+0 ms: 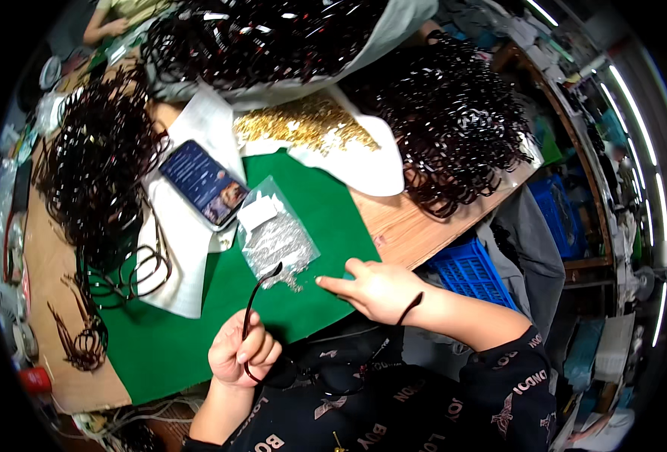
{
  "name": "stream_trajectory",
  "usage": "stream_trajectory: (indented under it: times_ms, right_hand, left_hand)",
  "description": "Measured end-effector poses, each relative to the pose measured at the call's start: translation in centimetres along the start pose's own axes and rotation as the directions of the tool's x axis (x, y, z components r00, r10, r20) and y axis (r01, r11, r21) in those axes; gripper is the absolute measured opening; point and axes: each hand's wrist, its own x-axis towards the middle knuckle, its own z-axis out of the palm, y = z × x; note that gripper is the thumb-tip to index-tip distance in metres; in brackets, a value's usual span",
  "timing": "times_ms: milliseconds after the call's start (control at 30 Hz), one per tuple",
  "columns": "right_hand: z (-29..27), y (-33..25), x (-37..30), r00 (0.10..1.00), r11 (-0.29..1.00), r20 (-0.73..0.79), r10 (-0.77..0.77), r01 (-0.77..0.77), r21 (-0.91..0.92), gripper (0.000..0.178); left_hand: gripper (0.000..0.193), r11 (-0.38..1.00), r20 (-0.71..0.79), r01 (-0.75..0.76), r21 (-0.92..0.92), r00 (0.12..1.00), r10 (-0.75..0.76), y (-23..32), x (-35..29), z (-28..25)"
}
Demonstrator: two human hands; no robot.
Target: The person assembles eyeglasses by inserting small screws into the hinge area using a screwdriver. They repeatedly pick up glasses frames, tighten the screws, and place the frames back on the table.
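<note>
From my end, the relation that counts is temple tip vs. loose bits. L hand (243,350) is closed, fingers curled round a dark, curved spectacle temple (251,297); its long axis runs up and away from the body, far end bending R. That tip shows over the near edge of a clear plastic bag (272,187); can't tell if it's touching or hanging above.

Small silver fittings (294,282) sit in the bag & spill from its near end onto the green mat (341,218), btwn the temple tip and R hand (378,290). So they lie up & R of L hand, L of R hand. R hand is nearer, reaching in from the R w/ one fingertip just beside the spill, another finger part-bent. It's half open; can't tell if there's a tiny bit at the fingertips.

Bag's long axis leans L at the far end, so its near end faces the hands.

A dark curved strip (411,308) crosses the R wrist: a band or the 2nd temple, can't tell. Dark rounded shapes (337,377) show against the shirt (431,410), poss. the same frame; too dark to be sure. Phone (204,183) is up-L of the bag, gold-coloured bits (303,124) further off.
</note>
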Motion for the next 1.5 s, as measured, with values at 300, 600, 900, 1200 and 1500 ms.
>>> stream_trajectory:
  times_ms: [300, 600, 900, 1200, 1500]
  right_hand:
    - [0.4, 0.3, -0.3, 0.998, 0.997, -0.025, -0.065, 0.064, -0.041, 0.041]
    - [0.9, 0.3, -0.7, 0.996, 0.976, -0.047, 0.081, -0.07, 0.207, 0.041]
    - [0.1, 0.1, -0.3, 1.0, 0.993, 0.002, -0.008, 0.008, 0.117, 0.038]
    - [1.7, 0.2, -0.4, 0.994, 0.999, -0.102, -0.037, 0.034, -0.036, 0.045]
    - [2.3, 0.1, -0.9, 0.991, 0.998, -0.131, -0.04, 0.032, -0.063, 0.049]
  left_hand:
    - [0.026, 0.988, -0.19, 0.015, -0.154, 0.981, -0.044, -0.3, -0.2, -1.8]
    - [0.028, 0.988, -0.074, 0.081, -0.129, 0.993, -0.091, -0.4, -0.1, -1.8]
    - [0.026, 0.989, -0.091, 0.089, -0.115, 0.991, -0.1, -0.4, -0.1, -1.9]
    - [0.032, 0.979, -0.061, 0.092, -0.182, 0.993, -0.104, -0.5, -0.1, -2.4]
    - [0.016, 0.992, -0.161, 0.077, -0.105, 0.983, -0.093, -0.7, -0.6, -1.9]
